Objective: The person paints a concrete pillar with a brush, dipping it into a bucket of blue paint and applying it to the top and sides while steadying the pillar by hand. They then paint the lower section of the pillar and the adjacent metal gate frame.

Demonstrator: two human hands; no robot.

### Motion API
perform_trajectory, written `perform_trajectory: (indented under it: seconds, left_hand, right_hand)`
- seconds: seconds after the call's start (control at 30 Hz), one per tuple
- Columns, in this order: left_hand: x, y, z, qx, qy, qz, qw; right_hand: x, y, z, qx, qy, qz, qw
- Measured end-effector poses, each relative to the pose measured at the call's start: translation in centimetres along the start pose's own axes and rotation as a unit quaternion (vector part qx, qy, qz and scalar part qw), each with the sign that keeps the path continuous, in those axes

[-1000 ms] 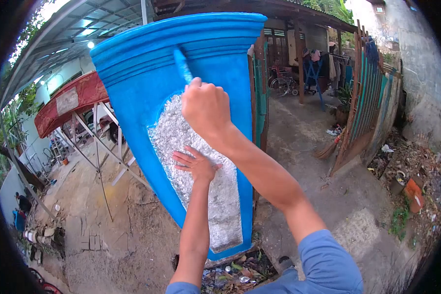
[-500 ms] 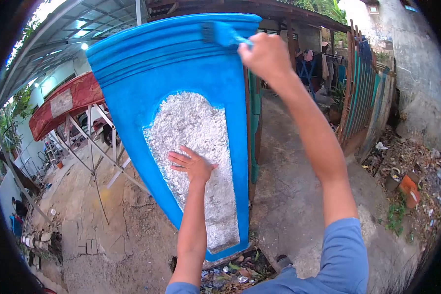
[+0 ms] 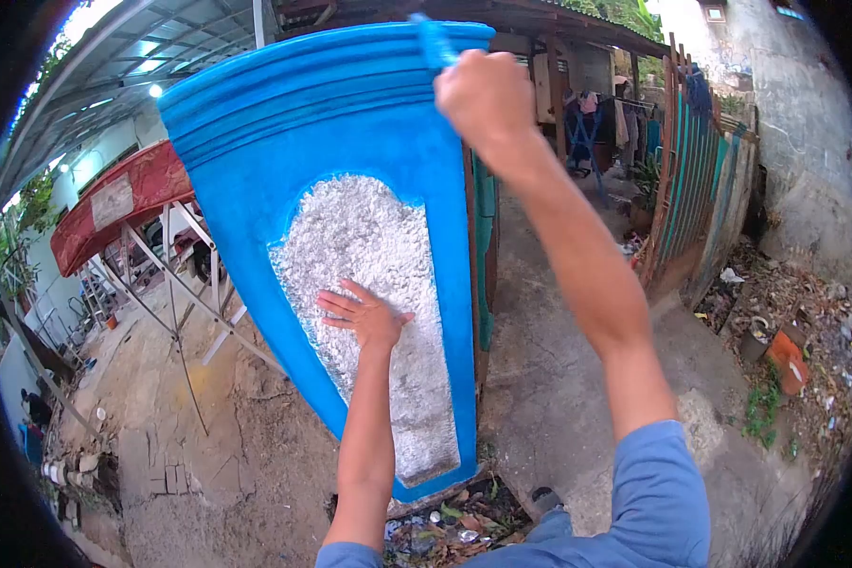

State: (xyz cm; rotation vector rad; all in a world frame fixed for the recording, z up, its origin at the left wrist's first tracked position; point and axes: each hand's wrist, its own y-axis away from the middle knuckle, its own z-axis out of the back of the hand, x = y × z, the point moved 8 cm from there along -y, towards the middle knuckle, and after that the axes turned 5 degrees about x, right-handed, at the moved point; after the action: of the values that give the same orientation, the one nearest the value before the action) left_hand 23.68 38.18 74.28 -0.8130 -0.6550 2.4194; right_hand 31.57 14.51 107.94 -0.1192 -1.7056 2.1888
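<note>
In front of me stands a tall pillar (image 3: 237, 208) painted blue, with stepped moulding (image 3: 322, 80) near its top. Its face carries a rough white textured panel (image 3: 379, 237). My left hand (image 3: 369, 317) lies against this panel with the fingers spread, holding nothing. Up by the moulding's right end, my right hand (image 3: 488, 99) is closed around the handle of a paintbrush (image 3: 433, 43). The brush is blue with paint and points up toward the top edge. Its bristle end is blurred, so whether it touches the pillar is hard to tell.
To the left, a red-covered frame (image 3: 123, 204) stands on metal legs over cracked ground. A slatted gate (image 3: 696, 180) and a grey wall (image 3: 814, 123) are on the right. Leaf litter and rubbish (image 3: 805, 350) lie along that wall, with more debris (image 3: 464, 521) at the pillar's foot.
My right hand has shifted slightly left and down, and the brush has swung from pointing left to pointing up. My left hand stays on the white panel.
</note>
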Motion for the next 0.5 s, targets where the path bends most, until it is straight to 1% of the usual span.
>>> perform_trajectory:
  seconds: [0.03,0.1,0.13,0.2,0.23,0.3,0.33,0.37,0.4,0.43,0.47,0.5]
  left_hand:
    - [-0.1,-0.2,0.1,-0.003,0.0,0.0,1.0]
    - [0.4,-0.3,-0.8,0.034,-0.001,0.033,0.999]
    - [0.4,-0.2,-0.7,0.034,-0.002,0.033,0.999]
    - [0.2,-0.1,-0.4,0.024,-0.007,0.014,1.0]
    - [0.2,-0.1,-0.2,0.022,-0.007,0.013,1.0]
    - [0.0,0.0,0.1,0.01,-0.001,0.0,1.0]
    - [0.0,0.0,0.1,0.01,-0.001,0.001,1.0]
    - [0.0,0.0,0.1,0.011,-0.001,-0.001,1.0]
    - [0.0,0.0,-0.1,0.013,-0.002,-0.002,1.0]
    - [0.1,0.0,-0.3,0.015,-0.001,-0.001,1.0]
    - [0.2,-0.1,-0.5,0.009,-0.002,0.002,1.0]
    - [0.4,-0.2,-0.6,0.005,-0.003,0.005,1.0]
  right_hand:
    - [2.2,0.3,-0.3,0.005,-0.015,0.024,1.0]
    - [6.0,1.1,-0.3,0.003,-0.07,0.091,0.993]
    - [6.8,1.2,-0.3,0.003,-0.071,0.091,0.993]
    - [8.2,1.3,0.3,-0.036,-0.098,0.129,0.986]
    - [7.8,1.1,0.4,-0.038,-0.099,0.13,0.986]
    - [6.2,0.5,0.9,-0.078,-0.097,0.149,0.981]
    - [4.2,-0.5,-0.1,-0.074,-0.081,0.139,0.984]
    - [1.9,-1.0,-0.3,-0.051,-0.09,0.104,0.989]
    - [-0.1,-1.5,-0.2,-0.072,-0.053,0.118,0.989]
    - [-2.3,-1.9,-0.2,-0.054,-0.03,0.094,0.994]
    - [-4.9,-2.5,-0.6,-0.027,-0.039,0.073,0.996]
    - [-6.0,-2.4,0.4,0.013,-0.035,0.038,0.999]
